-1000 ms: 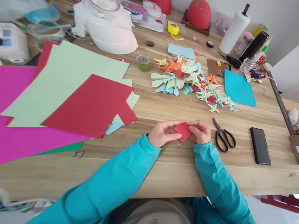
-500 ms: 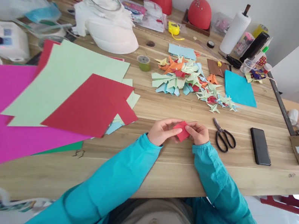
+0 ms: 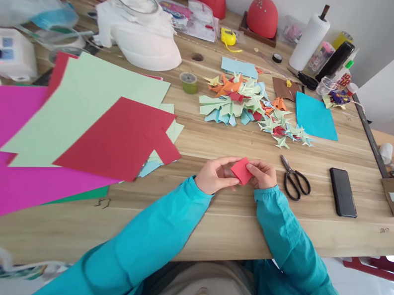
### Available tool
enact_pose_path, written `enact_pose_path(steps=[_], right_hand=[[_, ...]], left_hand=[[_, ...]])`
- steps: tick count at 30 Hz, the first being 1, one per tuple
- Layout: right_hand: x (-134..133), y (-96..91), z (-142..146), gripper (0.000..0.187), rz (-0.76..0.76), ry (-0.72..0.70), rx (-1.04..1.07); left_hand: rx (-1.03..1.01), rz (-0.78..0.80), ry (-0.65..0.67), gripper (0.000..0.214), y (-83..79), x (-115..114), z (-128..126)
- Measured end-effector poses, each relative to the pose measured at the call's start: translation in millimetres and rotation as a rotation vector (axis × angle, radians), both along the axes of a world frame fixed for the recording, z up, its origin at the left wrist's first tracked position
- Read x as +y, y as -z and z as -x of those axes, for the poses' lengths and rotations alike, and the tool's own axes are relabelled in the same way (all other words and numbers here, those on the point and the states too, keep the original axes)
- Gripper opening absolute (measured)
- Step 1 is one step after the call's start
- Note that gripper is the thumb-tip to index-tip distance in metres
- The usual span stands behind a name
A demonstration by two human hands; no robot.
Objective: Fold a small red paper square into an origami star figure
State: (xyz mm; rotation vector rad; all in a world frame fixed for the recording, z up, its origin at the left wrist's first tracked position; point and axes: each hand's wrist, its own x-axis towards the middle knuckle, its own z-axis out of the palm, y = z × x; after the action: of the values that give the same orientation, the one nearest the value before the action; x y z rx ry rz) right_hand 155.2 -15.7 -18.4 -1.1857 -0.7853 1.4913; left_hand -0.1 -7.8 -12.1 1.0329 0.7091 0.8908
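A small folded square of red paper is held up between my two hands, just above the table. My left hand has thumb and fingers at the paper's left side, with the thumb along its lower left edge. My right hand pinches the upper right edge between thumb and fingers. Beyond the hands lies a heap of folded paper pieces in green, orange, red and blue. Black-handled scissors rest to the right of my right hand.
Large sheets of red, pale green and magenta paper overlap on the left. A phone lies at the right. Farther back are a blue paper square, a spool, a yellow tape measure and a white cap.
My left thumb has slid from the paper's face to its lower left edge. More of the red square now shows, and my fingers have spread slightly.
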Motion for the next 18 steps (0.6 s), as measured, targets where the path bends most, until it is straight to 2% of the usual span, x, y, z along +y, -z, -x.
enact_pose_path(steps=[8, 12, 18], right_hand=[[-2.7, -2.1, 2.8, 0.03, -0.104, -0.039, -0.126], [-3.8, -4.5, 4.2, 0.031, -0.117, -0.052, -0.16], [-4.9, -2.8, 3.6, 0.042, -0.154, -0.114, -0.127]], left_hand=[[0.103, -0.05, -0.106, 0.053, -1.7, -1.4, -2.1], [0.164, -0.089, -0.184, 0.04, 0.6, 0.9, -2.1], [0.144, 0.072, -0.234, 0.043, 6.6, 3.4, -3.6]])
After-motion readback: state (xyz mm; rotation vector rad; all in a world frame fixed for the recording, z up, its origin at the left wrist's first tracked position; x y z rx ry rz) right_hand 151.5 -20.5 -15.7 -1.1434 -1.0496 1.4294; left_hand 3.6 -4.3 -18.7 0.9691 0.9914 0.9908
